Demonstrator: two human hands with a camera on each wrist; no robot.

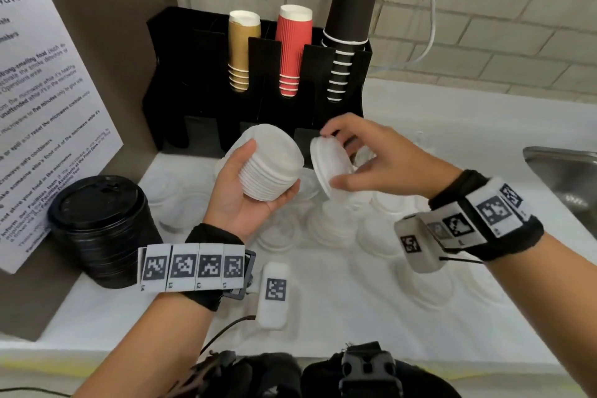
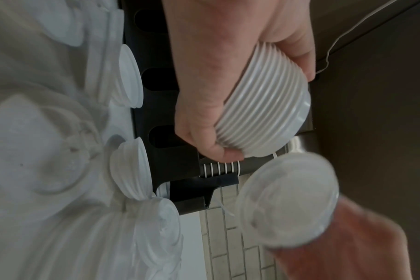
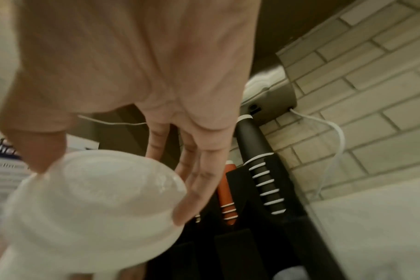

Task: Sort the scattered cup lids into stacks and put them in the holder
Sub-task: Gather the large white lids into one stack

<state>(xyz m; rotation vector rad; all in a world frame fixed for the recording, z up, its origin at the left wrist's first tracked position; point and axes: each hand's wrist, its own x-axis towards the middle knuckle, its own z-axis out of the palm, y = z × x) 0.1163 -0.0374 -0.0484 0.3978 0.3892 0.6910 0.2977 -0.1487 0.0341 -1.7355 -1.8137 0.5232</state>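
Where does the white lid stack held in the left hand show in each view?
Head: white lid stack at centre, in the left hand.
Left wrist: upper right of centre.
Right wrist: not in it.
Shared landmark: black cup stack.

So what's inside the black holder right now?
The black holder has three cup stacks in its back slots: tan, red and black. No lids show; hands hide part of the front slots.

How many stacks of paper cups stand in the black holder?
3: a brown stack at left, a red stack in the middle, a tall black stack at right. None seems hidden.
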